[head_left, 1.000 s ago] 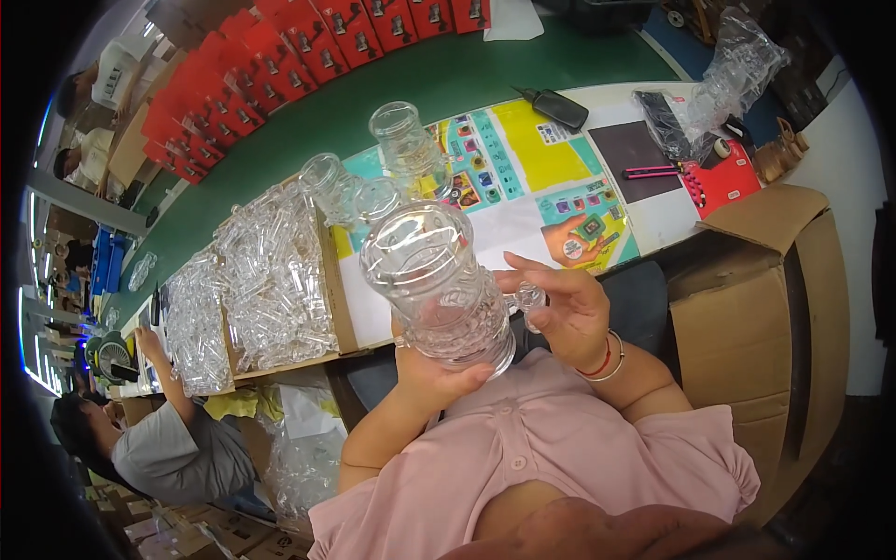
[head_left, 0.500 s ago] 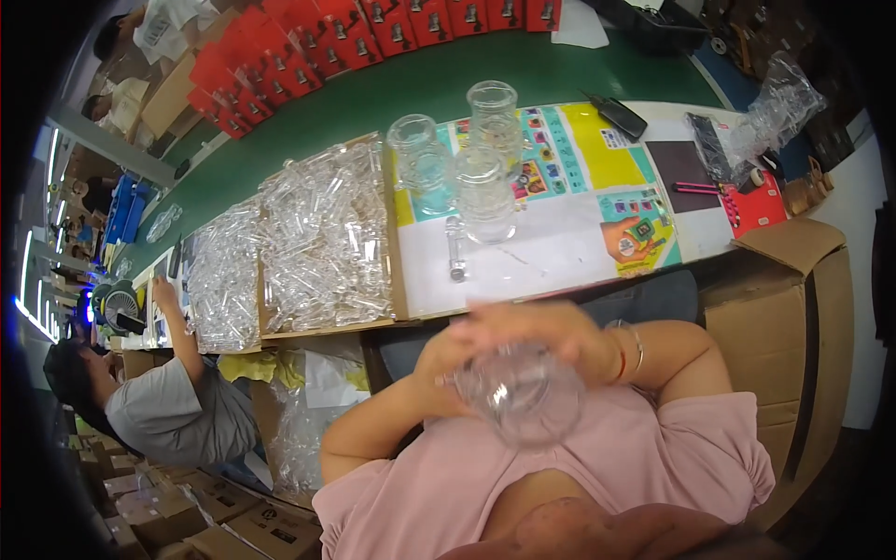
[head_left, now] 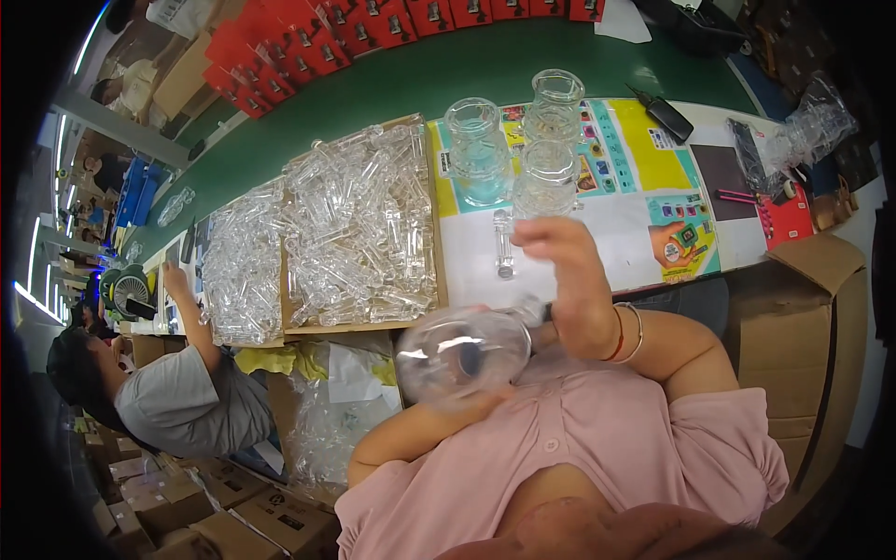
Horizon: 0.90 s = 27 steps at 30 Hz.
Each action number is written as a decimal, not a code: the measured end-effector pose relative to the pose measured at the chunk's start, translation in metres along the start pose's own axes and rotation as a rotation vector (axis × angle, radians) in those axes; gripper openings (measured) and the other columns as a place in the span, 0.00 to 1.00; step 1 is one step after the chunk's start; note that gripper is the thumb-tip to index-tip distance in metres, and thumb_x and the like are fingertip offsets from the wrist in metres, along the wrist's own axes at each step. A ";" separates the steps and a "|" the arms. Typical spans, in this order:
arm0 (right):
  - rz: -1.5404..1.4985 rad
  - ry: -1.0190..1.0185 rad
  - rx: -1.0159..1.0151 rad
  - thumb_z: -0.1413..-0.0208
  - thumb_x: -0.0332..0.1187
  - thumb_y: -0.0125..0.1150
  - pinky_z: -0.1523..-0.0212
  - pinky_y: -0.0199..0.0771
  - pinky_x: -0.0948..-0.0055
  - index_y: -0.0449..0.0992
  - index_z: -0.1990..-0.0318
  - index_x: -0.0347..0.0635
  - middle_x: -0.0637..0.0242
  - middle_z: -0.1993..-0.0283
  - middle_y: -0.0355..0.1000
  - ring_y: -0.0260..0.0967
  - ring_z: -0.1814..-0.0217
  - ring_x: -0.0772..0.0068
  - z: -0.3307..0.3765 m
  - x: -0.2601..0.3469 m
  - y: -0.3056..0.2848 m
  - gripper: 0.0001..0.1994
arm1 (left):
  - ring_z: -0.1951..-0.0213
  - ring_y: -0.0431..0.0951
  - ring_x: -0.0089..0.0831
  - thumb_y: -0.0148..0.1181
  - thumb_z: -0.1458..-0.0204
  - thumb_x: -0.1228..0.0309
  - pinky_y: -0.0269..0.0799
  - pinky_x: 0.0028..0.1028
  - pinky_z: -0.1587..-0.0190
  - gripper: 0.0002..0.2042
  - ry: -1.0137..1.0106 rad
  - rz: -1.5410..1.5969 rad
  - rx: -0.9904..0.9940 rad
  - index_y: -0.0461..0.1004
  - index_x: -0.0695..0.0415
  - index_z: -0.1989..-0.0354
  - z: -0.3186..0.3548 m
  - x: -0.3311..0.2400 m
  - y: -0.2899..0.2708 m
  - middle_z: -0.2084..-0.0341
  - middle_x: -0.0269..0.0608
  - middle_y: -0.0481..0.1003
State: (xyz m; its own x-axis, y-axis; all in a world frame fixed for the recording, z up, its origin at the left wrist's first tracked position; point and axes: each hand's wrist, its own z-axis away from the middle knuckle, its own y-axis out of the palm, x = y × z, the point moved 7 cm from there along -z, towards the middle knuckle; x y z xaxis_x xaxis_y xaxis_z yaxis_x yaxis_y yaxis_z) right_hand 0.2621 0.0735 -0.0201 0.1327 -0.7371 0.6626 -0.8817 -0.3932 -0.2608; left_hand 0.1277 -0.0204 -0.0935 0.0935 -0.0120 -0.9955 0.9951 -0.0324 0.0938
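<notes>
A clear, rounded glass vessel (head_left: 448, 341) with a narrow neck is tilted in front of my chest. My left hand (head_left: 478, 403) grips it from below, its fingers partly hidden by the glass. My right hand (head_left: 581, 285) is raised apart from the vessel, fingers stretched out and holding nothing. Just beyond those fingertips a small clear glass tube (head_left: 505, 247) lies on the white part of the table mat. Behind it stand three clear ridged glass vessels: a left one (head_left: 477, 154), a far one (head_left: 558, 105) and a near one (head_left: 547, 177).
Cardboard trays (head_left: 434, 224) full of clear glass tubes are on the left. Red boxes (head_left: 448, 14) line the far side of the green table (head_left: 373, 84). A black tool (head_left: 665, 117) and pink tweezers (head_left: 737, 196) lie right. A co-worker (head_left: 196, 397) sits at left.
My right hand has come off the glass vessel and reached forward, opening. The vessel has moved left in my left hand and turned. The view has shifted slightly.
</notes>
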 end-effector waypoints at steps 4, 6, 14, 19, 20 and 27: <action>0.050 -0.119 0.170 0.60 0.43 0.66 0.42 0.52 0.58 0.54 0.45 0.36 0.49 0.44 0.53 0.52 0.42 0.51 0.007 0.025 0.036 0.37 | 0.46 0.58 0.35 0.64 0.64 0.47 0.56 0.35 0.46 0.47 -0.143 -0.081 0.172 0.47 0.65 0.43 0.005 -0.020 0.006 0.49 0.45 0.57; -0.029 0.039 0.222 0.60 0.42 0.66 0.42 0.52 0.60 0.51 0.43 0.36 0.48 0.43 0.52 0.52 0.41 0.52 0.015 0.010 0.044 0.39 | 0.46 0.57 0.38 0.62 0.64 0.45 0.57 0.38 0.46 0.46 0.708 -0.106 -0.332 0.45 0.59 0.42 0.019 0.009 -0.024 0.45 0.46 0.51; -0.386 0.369 0.627 0.49 0.47 0.51 0.54 0.63 0.70 0.58 0.47 0.35 0.54 0.56 0.65 0.64 0.54 0.60 0.028 -0.025 0.068 0.29 | 0.48 0.63 0.42 0.68 0.68 0.51 0.63 0.42 0.48 0.43 0.104 0.551 -0.265 0.53 0.63 0.46 0.005 0.023 -0.041 0.49 0.50 0.61; 0.669 0.327 0.414 0.51 0.37 0.53 0.77 0.67 0.68 0.65 0.60 0.38 0.58 0.71 0.64 0.66 0.77 0.58 0.002 -0.058 0.052 0.14 | 0.51 0.67 0.41 0.71 0.72 0.54 0.66 0.40 0.50 0.46 0.184 0.606 -0.551 0.52 0.60 0.44 0.019 0.021 -0.059 0.53 0.48 0.64; 0.667 0.324 0.415 0.51 0.37 0.53 0.77 0.67 0.68 0.65 0.60 0.38 0.58 0.71 0.64 0.66 0.77 0.58 0.003 -0.063 0.059 0.14 | 0.50 0.66 0.41 0.71 0.71 0.55 0.65 0.40 0.50 0.45 0.208 0.559 -0.589 0.52 0.60 0.45 0.023 0.019 -0.064 0.51 0.47 0.62; 0.702 0.340 0.590 0.50 0.31 0.51 0.70 0.68 0.67 0.58 0.50 0.38 0.57 0.68 0.62 0.66 0.70 0.59 0.031 -0.088 0.053 0.19 | 0.48 0.64 0.41 0.73 0.72 0.61 0.63 0.42 0.48 0.43 0.248 0.475 -0.585 0.55 0.59 0.46 0.029 0.011 -0.059 0.44 0.45 0.56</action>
State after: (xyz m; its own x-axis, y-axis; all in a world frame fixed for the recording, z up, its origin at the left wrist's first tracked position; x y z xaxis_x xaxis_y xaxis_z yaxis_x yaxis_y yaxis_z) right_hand 0.2177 0.1002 -0.1143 -0.5548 -0.7473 0.3658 -0.3303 -0.2058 -0.9212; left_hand 0.0690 -0.0475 -0.1097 0.4485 0.3324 -0.8297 0.6967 0.4514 0.5575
